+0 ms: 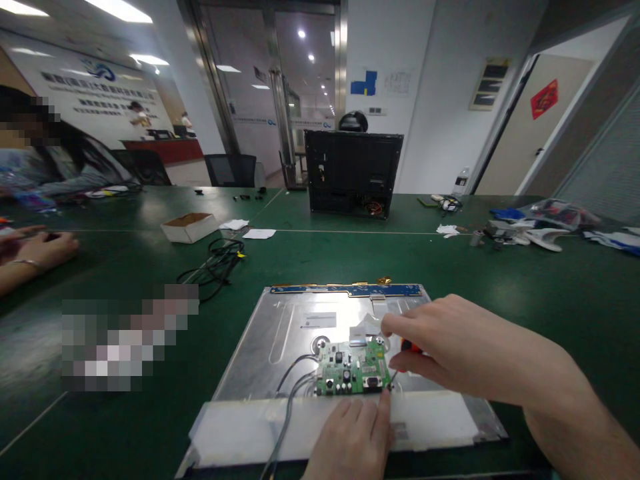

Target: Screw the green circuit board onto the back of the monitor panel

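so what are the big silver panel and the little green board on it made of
The large silver back panel looks like stamped sheet metal: dull grey sheen, pressed ridges. The small green circuit board looks like laminate, probably fibreglass, with a glossy green coating and soldered black parts.

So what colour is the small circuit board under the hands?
Green circuit board, clearest in the head view.

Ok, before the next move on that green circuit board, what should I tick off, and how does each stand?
1. Right hand holds the screwdriver: ok, orange handle shows in the fist.
2. Left hand steadies the circuit board: ok, a fingertip touches its lower right corner.
3. Screwdriver tip seated on a screw: cannot tell, hidden.
4. Grey cables away from the tool: ok, they leave leftward.
5. Metal panel flat on the table: ok.
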Demonstrator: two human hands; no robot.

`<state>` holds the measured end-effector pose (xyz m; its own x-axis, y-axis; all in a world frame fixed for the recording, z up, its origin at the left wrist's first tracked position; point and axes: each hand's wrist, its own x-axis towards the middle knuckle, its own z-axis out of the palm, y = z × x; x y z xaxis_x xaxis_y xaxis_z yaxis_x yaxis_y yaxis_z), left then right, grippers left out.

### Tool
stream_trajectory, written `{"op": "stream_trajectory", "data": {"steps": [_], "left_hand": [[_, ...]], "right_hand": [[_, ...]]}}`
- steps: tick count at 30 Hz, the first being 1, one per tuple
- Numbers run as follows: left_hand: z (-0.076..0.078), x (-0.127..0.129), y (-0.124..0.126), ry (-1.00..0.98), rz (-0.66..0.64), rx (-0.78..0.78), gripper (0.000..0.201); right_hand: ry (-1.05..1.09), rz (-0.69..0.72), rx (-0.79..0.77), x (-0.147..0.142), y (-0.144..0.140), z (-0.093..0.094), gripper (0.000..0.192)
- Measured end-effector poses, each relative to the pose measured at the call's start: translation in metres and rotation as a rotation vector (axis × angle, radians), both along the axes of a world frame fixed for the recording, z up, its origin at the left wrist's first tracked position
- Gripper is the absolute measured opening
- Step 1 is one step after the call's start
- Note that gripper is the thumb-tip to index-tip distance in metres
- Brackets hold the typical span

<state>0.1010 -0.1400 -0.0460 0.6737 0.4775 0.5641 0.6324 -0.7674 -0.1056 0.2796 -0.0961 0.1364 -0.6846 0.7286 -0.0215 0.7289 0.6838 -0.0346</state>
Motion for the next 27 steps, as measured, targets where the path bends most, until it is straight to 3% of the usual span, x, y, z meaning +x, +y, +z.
{"op": "stream_trajectory", "data": {"steps": [7,16,20,27], "left_hand": [[0.0010,0.0002,0.0003,0.010,-0.001,-0.005,0.039],[0.0000,0.0005,-0.0002,0.015,-0.006,-0.007,0.037],[-0.0005,-0.0001,0.0001,0.019,0.003,-0.009,0.038],[-0.0004,0.0000,0.0000,0.008,0.000,-0.013,0.034]], "right_hand": [[0.021,0.048,-0.041,0.0015,-0.0043,0.0036,0.008],[-0.022,-0.036,0.024,0.0015,0.0008,0.0002,0.013],[-0.014,-0.009,0.024,0.0026,0.0002,0.0009,0.004],[0.025,0.068,-0.018,0.0031,-0.0030,0.0031,0.011]]}}
